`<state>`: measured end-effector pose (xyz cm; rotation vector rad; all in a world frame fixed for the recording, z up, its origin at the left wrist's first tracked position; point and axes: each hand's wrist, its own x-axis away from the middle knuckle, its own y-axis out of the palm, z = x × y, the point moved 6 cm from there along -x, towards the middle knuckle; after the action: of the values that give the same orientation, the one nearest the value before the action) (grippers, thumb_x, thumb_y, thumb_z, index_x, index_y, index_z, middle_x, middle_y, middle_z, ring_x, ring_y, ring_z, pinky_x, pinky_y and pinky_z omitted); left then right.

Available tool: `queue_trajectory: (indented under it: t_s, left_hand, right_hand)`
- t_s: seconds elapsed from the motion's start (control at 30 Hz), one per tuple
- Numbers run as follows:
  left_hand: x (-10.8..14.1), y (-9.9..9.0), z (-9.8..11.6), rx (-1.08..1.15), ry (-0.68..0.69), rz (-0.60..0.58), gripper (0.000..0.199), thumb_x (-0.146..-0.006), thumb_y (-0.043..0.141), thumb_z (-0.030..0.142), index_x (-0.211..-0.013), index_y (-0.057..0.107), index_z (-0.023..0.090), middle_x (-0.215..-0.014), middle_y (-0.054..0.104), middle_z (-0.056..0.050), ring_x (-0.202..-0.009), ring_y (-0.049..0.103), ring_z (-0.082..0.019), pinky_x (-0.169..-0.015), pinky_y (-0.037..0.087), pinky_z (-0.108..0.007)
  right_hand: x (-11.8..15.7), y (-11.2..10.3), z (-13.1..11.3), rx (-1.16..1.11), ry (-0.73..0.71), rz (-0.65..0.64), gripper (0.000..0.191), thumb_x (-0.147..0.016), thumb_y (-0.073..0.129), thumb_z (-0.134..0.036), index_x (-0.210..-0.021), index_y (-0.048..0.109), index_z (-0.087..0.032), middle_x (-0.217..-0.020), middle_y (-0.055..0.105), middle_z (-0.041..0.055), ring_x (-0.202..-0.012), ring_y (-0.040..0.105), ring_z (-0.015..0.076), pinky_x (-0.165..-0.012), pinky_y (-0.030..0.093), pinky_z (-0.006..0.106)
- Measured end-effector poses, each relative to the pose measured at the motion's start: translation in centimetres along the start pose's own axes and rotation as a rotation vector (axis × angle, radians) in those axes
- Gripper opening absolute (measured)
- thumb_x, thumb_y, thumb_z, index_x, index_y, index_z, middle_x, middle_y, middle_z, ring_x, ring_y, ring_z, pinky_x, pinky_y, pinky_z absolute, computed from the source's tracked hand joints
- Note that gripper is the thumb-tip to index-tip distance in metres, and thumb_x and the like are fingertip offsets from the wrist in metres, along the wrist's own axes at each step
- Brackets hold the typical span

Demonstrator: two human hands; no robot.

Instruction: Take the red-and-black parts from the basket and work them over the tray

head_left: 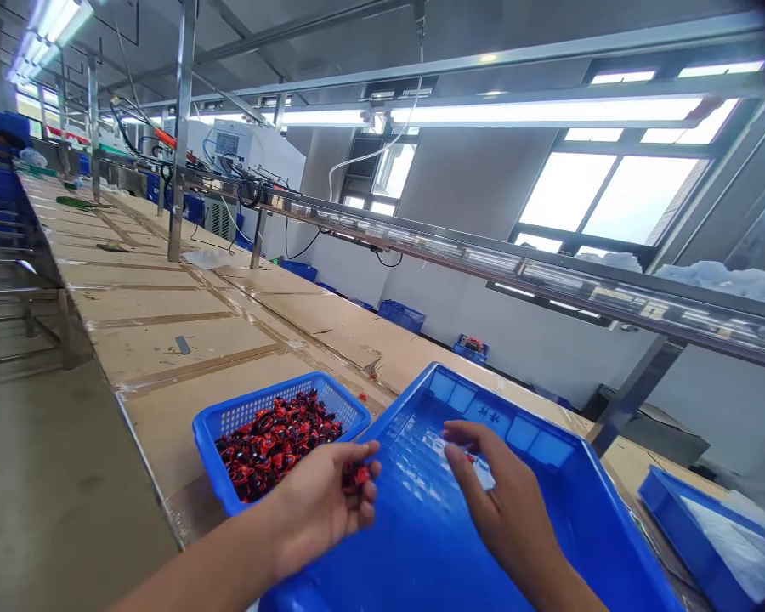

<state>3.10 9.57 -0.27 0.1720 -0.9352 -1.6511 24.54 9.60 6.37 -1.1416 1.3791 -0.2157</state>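
Note:
My left hand (322,501) is palm up with its fingers curled around small red-and-black parts (355,478); their exact kind is too small to tell. It hovers where a blue perforated basket (207,442) meets a larger blue plastic bin (414,544). That basket is heaped with many similar red-and-black pieces (274,442). Over the bin, my right hand (507,493) has its thumb and index finger bent and apart, with no object between their tips. A small red spot shows behind those fingers, and I cannot tell whether it is held or lies in the bin.
The long table (166,293) is covered with taped cardboard. A small grey strip (183,345) lies on it. At the right stands another blue bin (707,527) with white plastic inside. Metal posts (182,136) and a shelf rail (459,251) rise along the table.

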Motion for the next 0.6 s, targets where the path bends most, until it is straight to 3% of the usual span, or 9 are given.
queue_trajectory:
  t_s: [0.07,0.1,0.2,0.27,0.37,0.43,0.53,0.6]
  left_hand:
    - [-0.6,-1.8,3.7,-0.248,0.189,0.082,0.012,-0.101,0.053,0.010,-0.108,0.061,0.015,-0.081,0.056,0.001,-0.059,0.053,-0.011,-0.058,0.041,-0.023]
    - [-0.8,-2.8,5.7,-0.385,0.295,0.123,0.009,-0.102,0.057,0.014,-0.108,0.063,0.016,-0.080,0.055,0.002,-0.064,0.054,-0.013,-0.062,0.043,-0.024]
    - [-1.4,-5.8,10.3,-0.803,0.524,0.243,0.012,-0.101,0.069,0.028,-0.105,0.068,0.017,-0.098,0.065,-0.002,-0.091,0.063,-0.021,-0.089,0.053,-0.038]
    - [-1.9,-7.7,11.7,-1.034,0.599,0.310,0.016,-0.097,0.072,0.031,-0.093,0.069,0.017,-0.105,0.068,-0.006,-0.109,0.063,-0.026,-0.107,0.048,-0.049]
    - [-2.2,-9.3,12.2,-1.266,0.691,0.364,0.018,-0.090,0.073,0.035,-0.095,0.073,0.017,-0.116,0.072,-0.013,-0.123,0.063,-0.035,-0.122,0.035,-0.059]
    - [-1.8,-9.3,11.8,-1.352,0.748,0.365,0.028,-0.085,0.070,0.039,-0.102,0.077,0.018,-0.126,0.073,-0.016,-0.129,0.063,-0.040,-0.125,0.034,-0.060]
    - [0.2,-8.0,9.8,-1.400,0.812,0.329,0.042,-0.090,0.060,0.052,-0.116,0.078,0.025,-0.132,0.075,-0.011,-0.129,0.066,-0.041,-0.119,0.046,-0.056]
    - [2.2,-6.8,7.4,-1.392,0.848,0.253,0.047,-0.099,0.051,0.063,-0.122,0.077,0.032,-0.128,0.077,-0.004,-0.125,0.069,-0.036,-0.108,0.057,-0.047]
  right_hand:
    - [0.2,1.1,5.5,0.073,0.254,-0.058,0.042,-0.113,0.046,-0.054,-0.127,0.064,-0.019,-0.105,0.077,0.0053,-0.094,0.077,0.0209,-0.079,0.066,0.039]
    - [0.8,2.0,8.2,0.119,0.357,-0.102,0.039,-0.112,0.051,-0.050,-0.127,0.065,-0.016,-0.104,0.076,0.0062,-0.095,0.077,0.0217,-0.085,0.065,0.042]
    - [3.3,5.8,14.5,0.247,0.586,-0.275,0.032,-0.106,0.066,-0.040,-0.124,0.068,-0.014,-0.116,0.074,0.0091,-0.106,0.074,0.0238,-0.093,0.064,0.046]
    - [4.9,8.5,17.2,0.300,0.697,-0.370,0.030,-0.103,0.072,-0.034,-0.126,0.068,-0.015,-0.124,0.072,0.0096,-0.108,0.074,0.0239,-0.094,0.065,0.045]
    - [5.1,11.4,19.1,0.349,0.766,-0.442,0.036,-0.106,0.068,-0.033,-0.138,0.063,-0.016,-0.133,0.069,0.0116,-0.113,0.072,0.0253,-0.095,0.064,0.046]
    - [4.1,12.6,19.5,0.357,0.737,-0.479,0.041,-0.106,0.067,-0.034,-0.143,0.060,-0.018,-0.140,0.066,0.0124,-0.115,0.072,0.0261,-0.098,0.063,0.048]
    - [2.4,13.7,19.4,0.363,0.660,-0.554,0.040,-0.105,0.070,-0.032,-0.142,0.061,-0.019,-0.142,0.065,0.0116,-0.117,0.071,0.0263,-0.100,0.063,0.049]
    - [1.8,14.1,19.2,0.389,0.640,-0.599,0.033,-0.103,0.071,-0.032,-0.133,0.066,-0.017,-0.137,0.068,0.0107,-0.116,0.071,0.0258,-0.099,0.063,0.048]
